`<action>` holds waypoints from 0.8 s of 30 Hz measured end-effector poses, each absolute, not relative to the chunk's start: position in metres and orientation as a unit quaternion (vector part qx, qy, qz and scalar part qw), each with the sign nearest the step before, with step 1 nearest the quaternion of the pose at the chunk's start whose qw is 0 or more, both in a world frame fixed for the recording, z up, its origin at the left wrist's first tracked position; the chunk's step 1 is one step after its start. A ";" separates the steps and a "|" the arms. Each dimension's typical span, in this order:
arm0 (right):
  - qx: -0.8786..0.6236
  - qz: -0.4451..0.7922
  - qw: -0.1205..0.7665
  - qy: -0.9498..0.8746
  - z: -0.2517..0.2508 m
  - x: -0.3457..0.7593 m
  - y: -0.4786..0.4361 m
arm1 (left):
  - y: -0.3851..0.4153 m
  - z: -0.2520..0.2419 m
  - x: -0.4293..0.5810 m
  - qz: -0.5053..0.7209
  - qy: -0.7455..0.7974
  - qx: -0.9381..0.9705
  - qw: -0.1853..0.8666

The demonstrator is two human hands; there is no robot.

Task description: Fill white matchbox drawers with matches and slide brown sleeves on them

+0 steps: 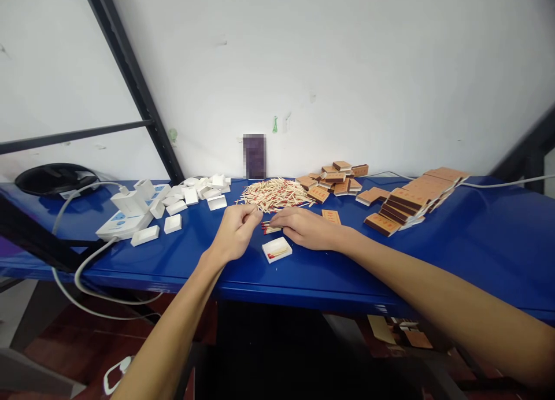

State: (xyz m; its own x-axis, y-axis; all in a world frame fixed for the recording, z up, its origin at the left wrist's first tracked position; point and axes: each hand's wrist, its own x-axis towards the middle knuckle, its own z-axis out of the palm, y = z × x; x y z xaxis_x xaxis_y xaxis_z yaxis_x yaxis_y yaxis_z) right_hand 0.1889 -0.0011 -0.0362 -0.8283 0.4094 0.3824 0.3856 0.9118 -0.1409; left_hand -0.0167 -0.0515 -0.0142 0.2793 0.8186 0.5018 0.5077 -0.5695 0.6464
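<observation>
My left hand [236, 231] is closed in a pinch at the near edge of a heap of loose red-tipped matches [277, 195]. Whatever its fingertips hold is hidden. Opposite it, my right hand [306, 228] has its fingers curled over a small bunch of matches [271, 228], whose red heads stick out to the left. Just in front of both hands lies a white inner matchbox tray [277, 250] with a few matches in it. An orange matchbox cover [331, 217] lies flat behind my right wrist.
White empty trays [191, 196] are scattered left of the heap, beside a power strip [125, 222] with plugs and cables. Piled matchboxes [338, 177] and a leaning row of matchboxes [407, 200] stand right. A blurred dark rectangle [255, 157] leans on the wall behind the blue shelf [468, 244].
</observation>
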 end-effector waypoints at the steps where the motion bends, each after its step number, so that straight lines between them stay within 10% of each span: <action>1: -0.209 0.022 0.212 -0.955 -0.036 0.189 -0.001 | -0.054 -0.015 -0.017 0.422 0.428 0.781 0.170; 24: -0.265 0.059 0.222 -0.936 -0.047 0.193 -0.001 | -0.063 -0.021 -0.044 0.343 0.312 0.884 0.062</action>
